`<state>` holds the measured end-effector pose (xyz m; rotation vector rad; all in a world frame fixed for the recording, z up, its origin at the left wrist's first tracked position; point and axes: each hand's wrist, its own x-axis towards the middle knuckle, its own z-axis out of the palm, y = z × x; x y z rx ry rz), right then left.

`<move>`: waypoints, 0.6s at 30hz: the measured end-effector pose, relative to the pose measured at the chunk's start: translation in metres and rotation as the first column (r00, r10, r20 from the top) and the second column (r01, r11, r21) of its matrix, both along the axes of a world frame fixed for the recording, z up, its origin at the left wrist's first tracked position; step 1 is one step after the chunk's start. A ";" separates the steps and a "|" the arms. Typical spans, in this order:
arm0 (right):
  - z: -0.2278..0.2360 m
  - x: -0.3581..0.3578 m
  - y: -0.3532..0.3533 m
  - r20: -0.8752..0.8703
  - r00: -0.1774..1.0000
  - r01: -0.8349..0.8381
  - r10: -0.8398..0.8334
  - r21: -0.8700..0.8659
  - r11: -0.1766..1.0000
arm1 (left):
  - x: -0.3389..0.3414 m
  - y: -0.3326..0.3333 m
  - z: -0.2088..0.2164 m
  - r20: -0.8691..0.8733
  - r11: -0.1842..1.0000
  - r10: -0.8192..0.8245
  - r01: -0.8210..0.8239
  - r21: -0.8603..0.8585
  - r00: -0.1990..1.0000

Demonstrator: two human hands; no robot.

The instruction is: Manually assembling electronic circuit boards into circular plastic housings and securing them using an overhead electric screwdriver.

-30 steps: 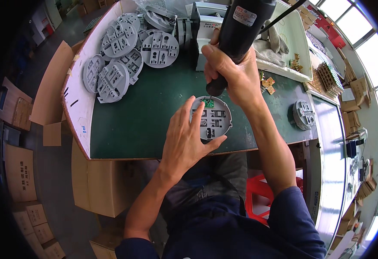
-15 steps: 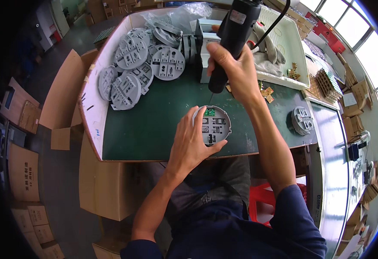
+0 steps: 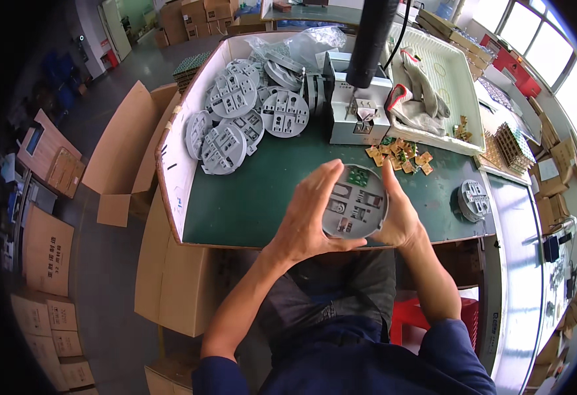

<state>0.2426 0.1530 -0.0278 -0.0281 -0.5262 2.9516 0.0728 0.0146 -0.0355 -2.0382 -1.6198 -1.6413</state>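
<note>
Both my hands hold a round grey plastic housing point(image 3: 354, 214) above the near edge of the green table. My left hand point(image 3: 308, 214) grips its left side, thumb along the lower rim and fingers up the side. My right hand point(image 3: 399, 214) is closed round the right rim. Slots and recesses cover the housing's face, and a small green circuit board point(image 3: 358, 176) sits at its far end. A black electric screwdriver point(image 3: 370, 49) hangs tip down beyond the housing, with no hand on it, in front of a boxy metal screw feeder point(image 3: 354, 125).
Similar grey housings point(image 3: 232, 95) are piled at the back left inside a white raised border point(image 3: 173, 171). Small brass-coloured pieces point(image 3: 400, 155) lie right of the feeder. A white tray point(image 3: 456, 135) holds gloves point(image 3: 420, 99). Stacked housings point(image 3: 474, 201) stand at the right.
My right hand has let go of the electric screwdriver and come down to the housing's right side. The housing has been lifted and tilted. The screwdriver now hangs farther away.
</note>
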 end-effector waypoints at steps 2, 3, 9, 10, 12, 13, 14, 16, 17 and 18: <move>-0.002 0.002 -0.013 -0.005 1.000 0.029 -0.029 -0.003 1.000 | 0.000 0.008 -0.003 -0.055 0.992 -0.113 0.110 -0.060 0.992; -0.001 0.007 -0.015 0.006 0.997 0.077 -0.077 -0.003 0.997 | -0.001 0.012 -0.002 -0.050 0.987 -0.154 0.151 -0.052 0.987; 0.042 0.065 0.014 -0.083 0.746 0.065 -0.661 0.997 -0.053 | -0.052 -0.003 0.018 -0.125 0.968 0.171 -0.190 -0.162 0.977; 0.045 0.081 0.032 -0.143 0.654 -0.042 -0.743 0.974 -0.224 | -0.071 -0.013 0.019 -0.174 0.914 0.339 -0.368 -0.169 0.924; 0.053 0.131 0.068 -0.264 0.468 -0.349 -0.843 0.822 -0.451 | -0.109 -0.024 0.007 -0.258 0.788 0.545 -0.592 -0.167 0.798; 0.058 0.154 0.082 -0.321 0.385 -0.517 -0.865 0.702 -0.490 | -0.120 -0.025 0.000 -0.298 0.738 0.594 -0.654 -0.166 0.747; 0.059 0.172 0.093 -0.322 0.379 -0.519 -0.867 0.702 -0.488 | -0.126 -0.026 -0.006 -0.298 0.743 0.590 -0.649 -0.164 0.750; 0.059 0.200 0.107 -0.142 0.282 -0.744 -0.949 0.592 -0.310 | -0.129 -0.024 -0.013 -0.390 0.687 0.608 -0.705 -0.179 0.692; 0.056 0.206 0.110 -0.142 0.277 -0.746 -0.950 0.592 -0.305 | -0.129 -0.022 -0.016 -0.436 0.655 0.615 -0.733 -0.182 0.657; 0.051 0.210 0.113 -0.078 0.299 -0.782 -0.951 0.552 -0.291 | -0.130 -0.023 -0.018 -0.438 0.655 0.613 -0.733 -0.182 0.657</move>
